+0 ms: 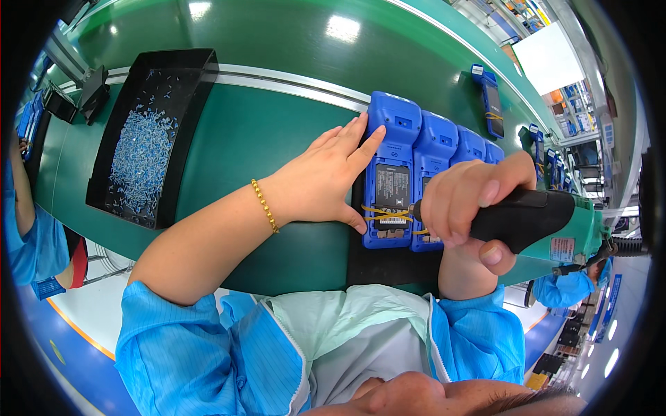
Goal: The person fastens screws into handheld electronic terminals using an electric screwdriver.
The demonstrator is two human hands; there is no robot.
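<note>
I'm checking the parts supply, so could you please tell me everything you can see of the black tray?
The black tray is a long, open-topped box with raised walls, apparently plastic. It lies on the green table, left of the blue devices, slanting so its far end sits further right and hides part of the metal rail. Small blue-and-silver pieces, seemingly screws, heap over its middle and near part, thinning toward the barer far end.

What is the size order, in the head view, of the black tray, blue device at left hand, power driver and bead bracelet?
Black tray
Blue device and power driver: alike; driver seems nearer, so unranked
Bead bracelet
</note>
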